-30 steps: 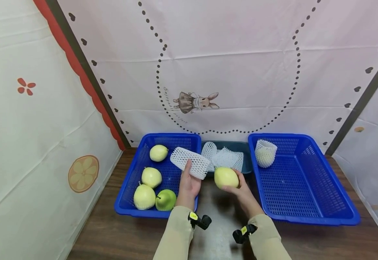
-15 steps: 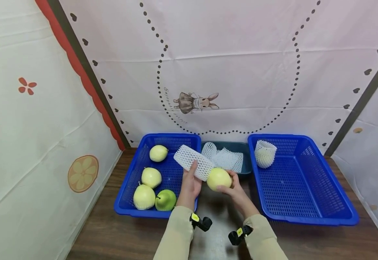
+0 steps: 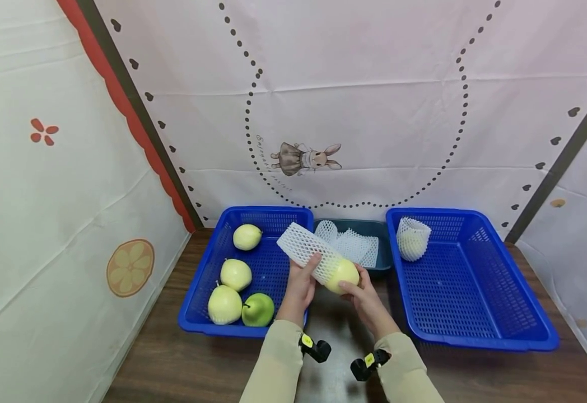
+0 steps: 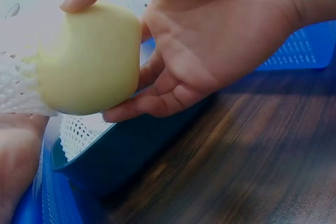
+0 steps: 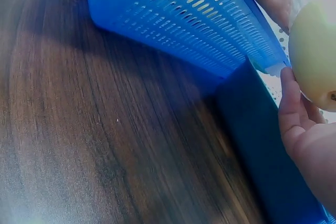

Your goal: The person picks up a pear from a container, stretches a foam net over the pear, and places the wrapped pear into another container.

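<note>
Over the table between the two baskets, my left hand (image 3: 299,285) grips a white foam net sleeve (image 3: 301,243), thumb on its upper side. My right hand (image 3: 369,302) holds a pale yellow pear (image 3: 346,274) by its right end, fingers and thumb around it. The pear's left part sits inside the sleeve's mouth while its right part is bare. In the left wrist view the pear (image 4: 94,61) shows the net (image 4: 18,87) around its far end. The right wrist view shows the bare end of the pear (image 5: 315,56) in my right fingers.
A blue basket (image 3: 192,319) on the left holds several pears, one a brighter green pear (image 3: 258,309). Behind my hands, a dark teal tray (image 3: 383,246) contains more foam nets (image 3: 351,246). In the right blue basket (image 3: 480,340) lies a net-wrapped pear (image 3: 413,240).
My right hand has brought the pear leftward to the sleeve, and its end has entered the mouth. My left hand has shifted slightly right with the sleeve, which now tilts more.
</note>
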A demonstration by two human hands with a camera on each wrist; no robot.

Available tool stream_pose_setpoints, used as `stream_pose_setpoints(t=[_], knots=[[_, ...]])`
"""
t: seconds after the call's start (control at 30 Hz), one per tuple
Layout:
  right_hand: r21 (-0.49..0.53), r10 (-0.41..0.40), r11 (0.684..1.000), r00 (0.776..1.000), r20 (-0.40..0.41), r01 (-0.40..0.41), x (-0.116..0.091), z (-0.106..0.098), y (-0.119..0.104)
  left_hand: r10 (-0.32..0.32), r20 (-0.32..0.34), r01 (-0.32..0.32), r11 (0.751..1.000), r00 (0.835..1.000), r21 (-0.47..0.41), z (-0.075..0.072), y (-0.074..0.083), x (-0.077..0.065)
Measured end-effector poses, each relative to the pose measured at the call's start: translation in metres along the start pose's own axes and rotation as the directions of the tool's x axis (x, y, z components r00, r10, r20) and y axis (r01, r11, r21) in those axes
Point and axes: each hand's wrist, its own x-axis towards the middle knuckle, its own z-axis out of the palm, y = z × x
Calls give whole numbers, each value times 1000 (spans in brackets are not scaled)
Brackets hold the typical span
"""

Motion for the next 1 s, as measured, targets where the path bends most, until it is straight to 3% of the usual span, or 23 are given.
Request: stream_pose_setpoints(t=[0.6,0.83,1.0], knots=[[207,-7,978,995,95,-13,0,5,-9,21,-17,-20,998,1000,63,4,-2,0],[261,-52,965,975,218,-7,1,8,-14,20,30,-26,976,999,218,4,-3,-1],[241,38,968,990,138,-71,4,17,-20,4,64,-24,948,998,317,5,-1,-2]])
